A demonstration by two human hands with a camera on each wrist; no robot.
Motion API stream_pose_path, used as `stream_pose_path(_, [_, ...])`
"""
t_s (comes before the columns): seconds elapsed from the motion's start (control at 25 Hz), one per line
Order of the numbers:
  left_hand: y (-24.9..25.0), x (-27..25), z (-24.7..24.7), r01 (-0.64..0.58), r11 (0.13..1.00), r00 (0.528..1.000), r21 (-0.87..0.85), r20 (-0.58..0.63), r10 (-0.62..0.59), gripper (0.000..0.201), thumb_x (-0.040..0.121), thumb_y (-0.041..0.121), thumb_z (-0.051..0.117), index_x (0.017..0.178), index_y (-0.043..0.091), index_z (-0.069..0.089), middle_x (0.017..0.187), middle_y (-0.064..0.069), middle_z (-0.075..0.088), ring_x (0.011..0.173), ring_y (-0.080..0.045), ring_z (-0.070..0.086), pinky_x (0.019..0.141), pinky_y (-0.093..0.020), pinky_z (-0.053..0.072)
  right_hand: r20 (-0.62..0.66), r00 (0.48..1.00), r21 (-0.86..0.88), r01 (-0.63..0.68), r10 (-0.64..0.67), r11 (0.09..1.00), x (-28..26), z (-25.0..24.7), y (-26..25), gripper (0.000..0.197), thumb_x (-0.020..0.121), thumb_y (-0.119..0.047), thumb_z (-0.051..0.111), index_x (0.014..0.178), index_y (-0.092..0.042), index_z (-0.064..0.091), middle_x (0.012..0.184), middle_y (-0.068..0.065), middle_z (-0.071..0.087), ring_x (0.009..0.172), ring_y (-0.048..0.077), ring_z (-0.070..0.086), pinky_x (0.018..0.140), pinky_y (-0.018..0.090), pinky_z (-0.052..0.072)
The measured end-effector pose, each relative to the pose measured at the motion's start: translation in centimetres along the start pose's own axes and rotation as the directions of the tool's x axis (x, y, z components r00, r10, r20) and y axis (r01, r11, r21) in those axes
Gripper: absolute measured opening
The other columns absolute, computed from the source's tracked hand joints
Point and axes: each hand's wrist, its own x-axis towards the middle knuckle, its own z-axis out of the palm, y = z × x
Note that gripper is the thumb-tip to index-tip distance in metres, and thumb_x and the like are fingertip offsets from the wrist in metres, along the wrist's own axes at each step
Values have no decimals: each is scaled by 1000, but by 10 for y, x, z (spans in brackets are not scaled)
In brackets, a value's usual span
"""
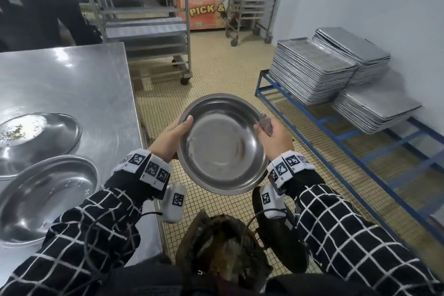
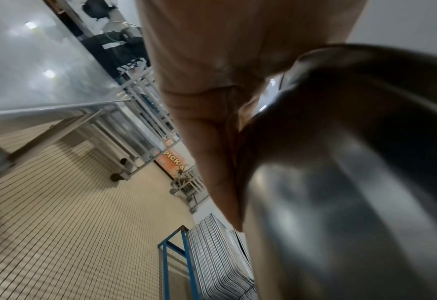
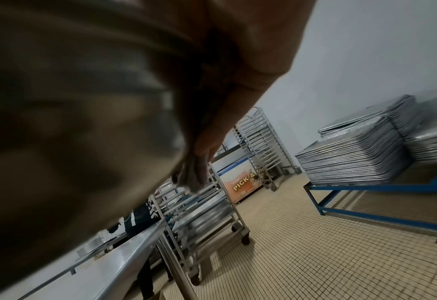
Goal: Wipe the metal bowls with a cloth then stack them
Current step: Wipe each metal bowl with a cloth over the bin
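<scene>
I hold a round metal bowl [image 1: 222,144] in the air over the tiled floor, its inside facing me. My left hand [image 1: 171,133] grips its left rim, thumb over the edge. My right hand [image 1: 274,134] grips the right rim and pinches a small grey cloth [image 1: 265,124] against it. The left wrist view shows my left hand [image 2: 212,121] against the bowl's outer wall [image 2: 353,182]. Below my right hand [image 3: 237,81] in the right wrist view, the cloth [image 3: 193,174] hangs beside the bowl [image 3: 71,121]. Two more metal bowls [image 1: 45,192] [image 1: 36,138] sit on the steel table [image 1: 72,79] at left; the farther one holds crumbs.
Stacks of baking trays [image 1: 310,72] rest on a blue frame [image 1: 336,137] at right. Wheeled tray racks [image 1: 149,19] and an orange chest freezer [image 1: 206,12] stand behind. A person in dark clothes [image 1: 36,2] stands at the far left. A dark bin [image 1: 221,252] is below the bowl.
</scene>
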Motion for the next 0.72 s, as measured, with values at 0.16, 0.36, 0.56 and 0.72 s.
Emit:
stream_pose_path(0.16, [-5, -10, 5, -49, 997, 994, -65, -103, 42, 54, 88, 38, 58, 135, 20, 38, 100, -5, 66, 76, -20, 69, 65, -30, 55, -98, 989, 68, -100, 107, 993, -3, 8, 3, 13, 93, -18, 57, 95, -6, 55, 75, -5, 51, 65, 5, 51, 51, 10, 35])
stream_pose_path(0.36, [-8, -32, 39, -99, 994, 983, 52, -150, 105, 56, 92, 28, 56, 139, 25, 26, 111, 3, 60, 101, -15, 63, 73, -14, 53, -151, 962, 313, -172, 228, 934, -16, 19, -5, 19, 95, -26, 53, 106, -9, 52, 84, -6, 55, 73, 3, 54, 56, 15, 40])
stream_pose_path(0.56, [1, -37, 42, -33, 999, 951, 12, -306, 35, 44, 102, 27, 35, 143, 12, 35, 120, 7, 47, 103, -5, 42, 88, -16, 32, -27, 983, 328, -162, 181, 931, -32, 27, 13, 13, 97, -35, 47, 103, -24, 52, 96, -3, 64, 90, 17, 65, 79, 36, 56])
stream_pose_path(0.72, [-5, -34, 34, -2, 999, 942, 53, -334, 20, 53, 102, 39, 27, 148, 13, 26, 140, -1, 43, 118, -7, 38, 87, -12, 24, -195, 979, 164, -22, 54, 986, -50, 24, 18, 26, 97, -29, 48, 119, -15, 52, 98, -5, 63, 86, 7, 62, 70, 18, 49])
